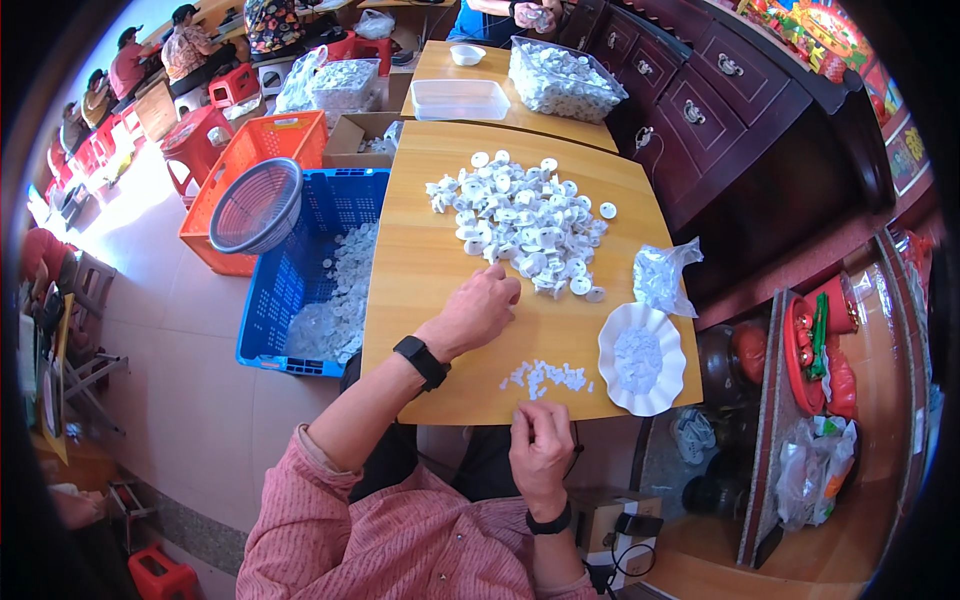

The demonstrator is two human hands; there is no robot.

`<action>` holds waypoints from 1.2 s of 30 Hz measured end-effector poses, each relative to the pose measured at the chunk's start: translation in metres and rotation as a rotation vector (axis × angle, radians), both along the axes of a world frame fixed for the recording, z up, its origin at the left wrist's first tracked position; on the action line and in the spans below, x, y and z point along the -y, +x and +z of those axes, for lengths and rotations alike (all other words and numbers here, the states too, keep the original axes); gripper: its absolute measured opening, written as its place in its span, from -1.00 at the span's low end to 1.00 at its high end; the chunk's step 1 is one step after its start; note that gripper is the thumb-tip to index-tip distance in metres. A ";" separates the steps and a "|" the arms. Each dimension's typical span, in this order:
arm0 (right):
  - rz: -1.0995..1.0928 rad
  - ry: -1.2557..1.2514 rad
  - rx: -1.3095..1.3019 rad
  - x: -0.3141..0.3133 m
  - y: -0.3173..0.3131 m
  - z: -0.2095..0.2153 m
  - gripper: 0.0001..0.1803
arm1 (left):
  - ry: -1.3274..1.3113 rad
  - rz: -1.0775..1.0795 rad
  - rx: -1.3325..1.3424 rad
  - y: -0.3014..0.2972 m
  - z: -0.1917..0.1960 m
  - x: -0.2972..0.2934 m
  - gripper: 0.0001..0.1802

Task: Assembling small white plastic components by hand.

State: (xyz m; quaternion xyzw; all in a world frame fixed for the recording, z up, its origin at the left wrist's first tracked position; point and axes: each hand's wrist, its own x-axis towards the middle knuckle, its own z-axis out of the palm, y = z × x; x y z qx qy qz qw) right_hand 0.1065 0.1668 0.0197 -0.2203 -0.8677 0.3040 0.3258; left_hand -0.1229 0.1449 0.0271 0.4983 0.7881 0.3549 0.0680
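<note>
My left hand [483, 307] rests on the wooden table [420, 270], fingers curled at the near edge of a heap of white round plastic parts [520, 220]; whether it holds one is hidden. A black watch sits on that wrist. My right hand [540, 440] hovers at the table's front edge, fingertips pinched together on a small white piece I can barely see. Just beyond it lies a scatter of tiny white bits [545, 376]. A white scalloped dish [640, 358] with more small bits stands to the right.
A clear plastic bag [662, 275] lies behind the dish. On the floor at left stand a blue crate [300, 270] of white parts and an orange crate [255, 150] with a sieve. A second table [450, 65] beyond carries tubs. Dark wooden cabinets [720, 110] line the right; people sit far left.
</note>
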 end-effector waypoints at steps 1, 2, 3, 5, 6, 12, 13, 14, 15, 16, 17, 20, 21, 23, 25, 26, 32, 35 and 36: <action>0.002 -0.001 0.000 0.001 -0.003 0.001 -0.85 | -0.044 0.009 0.024 0.000 0.003 0.005 -0.86; 0.015 0.120 0.056 0.002 -0.007 0.002 -0.79 | -0.045 0.012 0.025 0.001 0.004 0.009 -0.86; 0.030 0.241 0.112 0.003 -0.010 0.003 -0.73 | -0.080 0.010 0.008 0.001 0.004 0.015 -0.86; 0.049 0.287 0.174 0.004 -0.013 0.004 -0.69 | -0.116 0.013 -0.006 0.003 0.005 0.027 -0.87; 0.059 0.335 0.236 0.004 -0.013 0.003 -0.65 | -0.126 0.014 -0.006 0.004 0.006 0.033 -0.87; 0.088 0.395 0.289 0.009 -0.010 0.005 -0.60 | -0.004 0.066 0.060 0.018 0.010 0.076 -0.78; 0.090 0.394 0.292 0.010 -0.008 0.006 -0.60 | 0.038 0.066 0.126 0.019 0.012 0.083 -0.73; 0.109 0.396 0.302 0.012 -0.006 0.007 -0.59 | 0.037 0.069 0.130 0.022 0.015 0.092 -0.73; 0.126 0.396 0.312 0.013 -0.003 0.009 -0.58 | 0.054 0.099 0.240 0.026 0.026 0.100 -0.70; 0.129 0.395 0.315 0.013 -0.001 0.010 -0.58 | 0.072 0.131 0.352 0.030 0.030 0.107 -0.67; 0.136 0.391 0.299 0.014 0.001 0.010 -0.60 | 0.070 0.132 0.356 0.033 0.027 0.113 -0.67; 0.139 0.388 0.227 0.014 0.003 0.000 -0.65 | 0.232 0.182 0.854 0.047 0.021 0.132 -0.71; 0.126 0.390 0.175 0.014 0.002 -0.004 -0.68 | 0.364 0.182 1.050 0.051 0.019 0.138 -0.71; 0.131 0.397 0.153 0.015 0.001 -0.005 -0.72 | 0.540 0.166 1.313 0.061 0.011 0.148 -0.71; 0.144 0.401 0.127 0.017 0.000 -0.005 -0.76 | 0.661 0.113 1.462 0.071 -0.001 0.155 -0.71; 0.149 0.399 0.109 0.017 0.001 -0.005 -0.78 | 0.783 0.047 1.611 0.076 -0.007 0.157 -0.71; 0.136 0.278 0.057 0.026 -0.004 -0.006 -0.83 | 0.940 -0.032 1.746 0.093 -0.025 0.162 -0.64; 0.130 -0.002 0.019 0.034 -0.008 0.005 -0.88 | 0.964 -0.013 1.767 0.095 -0.025 0.164 -0.62; 0.125 -0.178 -0.001 0.037 -0.010 0.009 -0.91 | 0.965 -0.017 1.745 0.095 -0.026 0.164 -0.61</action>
